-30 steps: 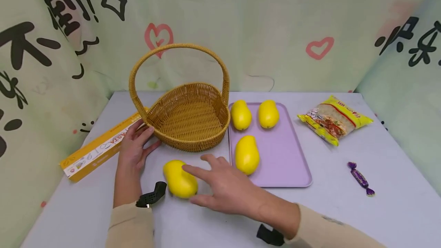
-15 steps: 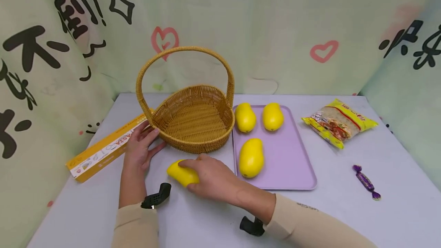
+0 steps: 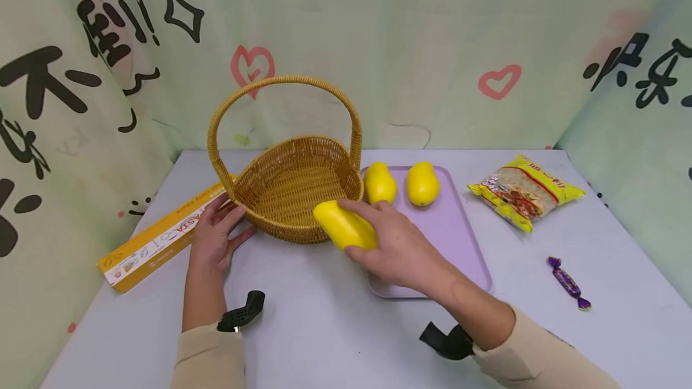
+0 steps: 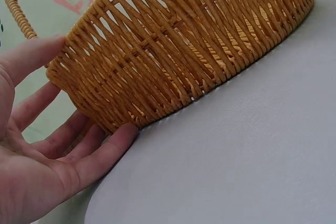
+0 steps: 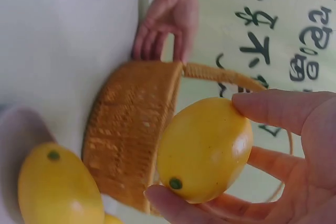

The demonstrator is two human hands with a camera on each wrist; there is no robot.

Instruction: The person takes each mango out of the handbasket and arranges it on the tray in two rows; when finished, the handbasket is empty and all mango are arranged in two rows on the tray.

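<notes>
My right hand (image 3: pixel 397 245) grips a yellow mango (image 3: pixel 343 227) between thumb and fingers, raised by the front right rim of the wicker basket (image 3: pixel 308 230). Its green stem end shows in the right wrist view, where the mango (image 5: pixel 205 150) overlaps the basket's rim. My left hand (image 3: pixel 213 242) touches the basket's left end, thumb tip on the rim and spread fingers along the outer side; the left wrist view has the hand (image 4: pixel 42 150) close up. On the lilac tray (image 3: pixel 449 245) lie two mangoes (image 3: pixel 380 182) at the back; a nearer mango (image 5: pixel 60 187) is mostly hidden from the head camera.
Left of the basket lies a long orange pasta box (image 3: pixel 162 242), partly behind the left hand. Toward the right are a yellow food packet (image 3: pixel 527 191) and a purple wrapped candy (image 3: pixel 567 284). A printed curtain (image 3: pixel 421 47) closes the table's back and sides.
My right hand took hold of the mango on the table, lifted it, and moved it back and to the right toward the basket. The left hand stays against the basket.
</notes>
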